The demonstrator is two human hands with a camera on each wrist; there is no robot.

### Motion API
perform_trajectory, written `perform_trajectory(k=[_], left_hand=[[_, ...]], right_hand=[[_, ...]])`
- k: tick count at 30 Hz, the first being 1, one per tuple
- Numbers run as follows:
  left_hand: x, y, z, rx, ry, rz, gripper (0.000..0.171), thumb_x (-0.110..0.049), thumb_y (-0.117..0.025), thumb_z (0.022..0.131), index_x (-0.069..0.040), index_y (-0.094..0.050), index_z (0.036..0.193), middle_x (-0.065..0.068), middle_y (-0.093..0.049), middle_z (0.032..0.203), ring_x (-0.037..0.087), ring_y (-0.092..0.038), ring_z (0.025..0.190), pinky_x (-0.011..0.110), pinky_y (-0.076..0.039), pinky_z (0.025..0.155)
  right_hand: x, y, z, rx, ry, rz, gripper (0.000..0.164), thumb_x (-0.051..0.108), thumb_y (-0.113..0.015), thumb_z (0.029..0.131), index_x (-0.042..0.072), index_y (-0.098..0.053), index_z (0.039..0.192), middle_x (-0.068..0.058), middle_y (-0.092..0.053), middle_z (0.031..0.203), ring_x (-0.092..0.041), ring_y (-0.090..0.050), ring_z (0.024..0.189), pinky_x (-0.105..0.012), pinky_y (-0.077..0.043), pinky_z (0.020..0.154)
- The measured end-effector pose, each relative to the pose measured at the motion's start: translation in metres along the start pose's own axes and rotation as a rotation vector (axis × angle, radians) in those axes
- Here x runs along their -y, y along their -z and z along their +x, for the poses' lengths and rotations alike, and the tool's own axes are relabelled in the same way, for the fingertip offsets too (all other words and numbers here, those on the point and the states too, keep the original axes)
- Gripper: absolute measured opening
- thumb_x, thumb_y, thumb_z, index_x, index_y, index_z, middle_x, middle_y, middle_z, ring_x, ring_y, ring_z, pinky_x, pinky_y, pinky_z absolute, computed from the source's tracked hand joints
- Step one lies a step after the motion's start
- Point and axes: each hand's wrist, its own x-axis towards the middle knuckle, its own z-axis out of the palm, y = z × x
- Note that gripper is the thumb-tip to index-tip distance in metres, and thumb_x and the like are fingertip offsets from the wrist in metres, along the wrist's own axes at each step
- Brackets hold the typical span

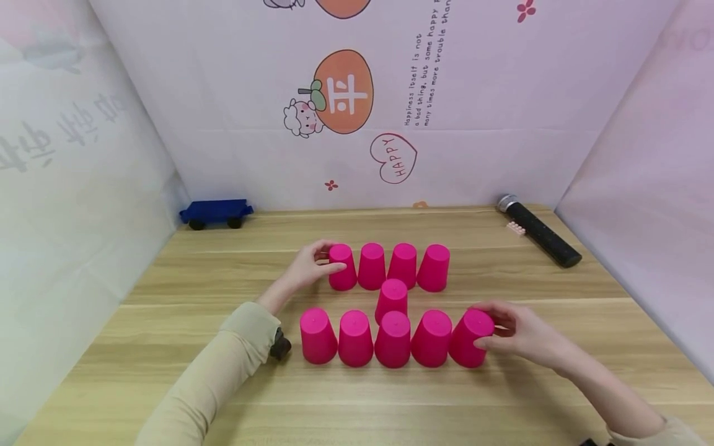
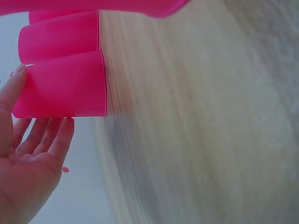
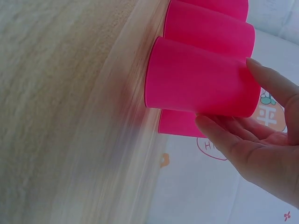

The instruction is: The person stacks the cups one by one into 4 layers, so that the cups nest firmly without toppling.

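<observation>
Several bright pink plastic cups stand upside down in two rows on the wooden table, with a single pink cup point(image 1: 392, 300) between the rows. My left hand point(image 1: 313, 266) holds the leftmost cup of the back row point(image 1: 342, 276), thumb across its front and fingers on its outer side. In the left wrist view, that same cup point(image 2: 65, 86) has its rim down on the tabletop. On the right, my right hand point(image 1: 521, 331) grips the end cup of the front row point(image 1: 470, 341) between thumb and fingers. The right wrist view shows this cup point(image 3: 201, 79) against its neighbour.
A blue toy wagon point(image 1: 216, 212) stands at the back left of the table point(image 1: 251, 402). At the back right lie a black microphone point(image 1: 541, 234) and a small pink toy brick point(image 1: 515, 228). Printed white sheets point(image 1: 268, 161) enclose the back and sides.
</observation>
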Motion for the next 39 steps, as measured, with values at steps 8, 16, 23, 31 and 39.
perform_trajectory(k=[8, 16, 23, 31, 39], left_hand=[[0.0, 0.001, -0.002, 0.023, 0.003, 0.016, 0.051, -0.011, -0.072, 0.082, 0.0, -0.052, 0.127, 0.02, -0.059, 0.123, 0.035, -0.057, 0.114, 0.043, -0.049, 0.098], [0.002, 0.005, -0.008, 0.051, -0.003, 0.0, 0.057, -0.01, -0.071, 0.083, -0.001, -0.047, 0.134, 0.02, -0.056, 0.127, 0.036, -0.055, 0.118, 0.045, -0.046, 0.101], [0.0, 0.014, -0.02, 0.02, -0.012, -0.043, 0.059, -0.01, -0.068, 0.085, 0.004, -0.043, 0.136, 0.025, -0.051, 0.134, 0.04, -0.051, 0.123, 0.044, -0.045, 0.102], [-0.009, 0.033, -0.045, -0.046, 0.02, -0.119, 0.055, -0.021, -0.066, 0.088, -0.005, -0.046, 0.137, 0.019, -0.051, 0.136, 0.035, -0.049, 0.126, 0.034, -0.049, 0.097], [-0.02, 0.042, -0.069, -0.062, 0.032, -0.18, 0.052, -0.025, -0.064, 0.09, -0.01, -0.047, 0.136, 0.012, -0.053, 0.137, 0.016, -0.056, 0.12, 0.022, -0.05, 0.094]], right_hand=[[0.0, -0.002, -0.001, -0.023, 0.001, -0.009, 0.052, 0.015, -0.074, 0.08, -0.007, -0.053, 0.121, -0.019, -0.064, 0.111, 0.012, -0.056, 0.098, -0.011, -0.05, 0.081], [0.0, -0.003, -0.001, -0.028, -0.009, 0.0, 0.048, 0.015, -0.074, 0.08, -0.005, -0.054, 0.119, -0.017, -0.066, 0.108, 0.009, -0.058, 0.095, -0.012, -0.05, 0.082], [0.0, 0.001, -0.002, -0.094, -0.003, 0.0, 0.047, 0.01, -0.074, 0.08, -0.007, -0.054, 0.118, -0.018, -0.065, 0.108, 0.011, -0.057, 0.096, -0.011, -0.05, 0.081], [0.005, 0.019, -0.006, -0.184, -0.033, -0.03, 0.046, 0.011, -0.073, 0.081, -0.004, -0.053, 0.12, -0.001, -0.068, 0.104, 0.011, -0.058, 0.096, -0.011, -0.051, 0.079], [0.012, 0.037, 0.0, -0.294, -0.048, -0.003, 0.044, 0.011, -0.07, 0.084, -0.003, -0.051, 0.122, 0.024, -0.063, 0.098, 0.011, -0.06, 0.093, -0.011, -0.052, 0.075]])
